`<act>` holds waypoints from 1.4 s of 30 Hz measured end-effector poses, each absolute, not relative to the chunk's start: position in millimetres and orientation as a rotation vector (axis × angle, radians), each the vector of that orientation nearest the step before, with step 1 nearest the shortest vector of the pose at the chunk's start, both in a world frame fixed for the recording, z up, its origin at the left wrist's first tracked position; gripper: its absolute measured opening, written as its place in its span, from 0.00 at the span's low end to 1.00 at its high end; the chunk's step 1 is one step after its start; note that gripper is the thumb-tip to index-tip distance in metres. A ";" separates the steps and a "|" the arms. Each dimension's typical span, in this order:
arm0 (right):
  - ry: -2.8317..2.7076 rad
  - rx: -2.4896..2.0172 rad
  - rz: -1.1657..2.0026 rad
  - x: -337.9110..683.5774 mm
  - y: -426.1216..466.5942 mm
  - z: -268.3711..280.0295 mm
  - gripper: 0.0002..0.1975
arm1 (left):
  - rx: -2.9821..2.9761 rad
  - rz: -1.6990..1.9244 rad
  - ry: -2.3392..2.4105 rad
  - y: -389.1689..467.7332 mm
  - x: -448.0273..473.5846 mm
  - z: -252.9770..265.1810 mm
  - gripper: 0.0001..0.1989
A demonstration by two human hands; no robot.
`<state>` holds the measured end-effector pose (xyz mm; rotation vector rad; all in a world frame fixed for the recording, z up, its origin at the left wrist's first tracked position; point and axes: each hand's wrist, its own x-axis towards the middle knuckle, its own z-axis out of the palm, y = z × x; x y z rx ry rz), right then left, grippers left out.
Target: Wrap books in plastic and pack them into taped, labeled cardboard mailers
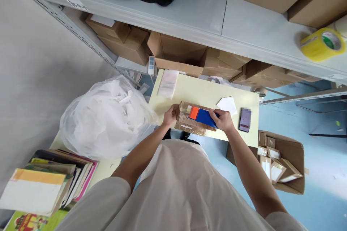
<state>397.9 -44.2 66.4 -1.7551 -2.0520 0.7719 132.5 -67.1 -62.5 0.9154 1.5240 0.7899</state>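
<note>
At the near edge of the pale table [199,88] is a brown corrugated cardboard piece [187,124] with shiny tape on it. My left hand [170,116] is closed on its left end, the fingers partly hidden. Over the cardboard lies a flat blue and orange object [203,116], its exact kind unclear. My right hand [222,119] pinches that object's right end between thumb and fingers. A white sheet of paper [228,105] and a phone [245,120] lie to the right of this hand.
A large clear bag of white packing material [108,115] bulges left of the table. Stacked books [40,187] stand nearer. A grey shelf [189,14] with yellow tape [322,44] spans the front, boxes below. An open carton [296,158] of small parcels sits right.
</note>
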 end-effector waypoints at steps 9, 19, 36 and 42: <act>-2.077 -1.762 0.829 401.1 -35.7 72.5 0.25 | 2.269 0.290 1.049 -29.2 135.2 -8.1 0.70; -2.274 -1.720 0.799 423.5 -27.7 87.5 0.23 | 2.412 0.088 1.139 -23.5 149.0 -7.3 0.63; -2.009 -1.679 1.140 545.9 -31.5 16.8 0.26 | 2.490 -0.117 1.175 -12.6 145.7 13.4 0.54; -2.065 -1.584 1.236 563.0 -13.6 20.8 0.25 | 2.442 -0.108 1.193 -12.4 148.8 10.5 0.53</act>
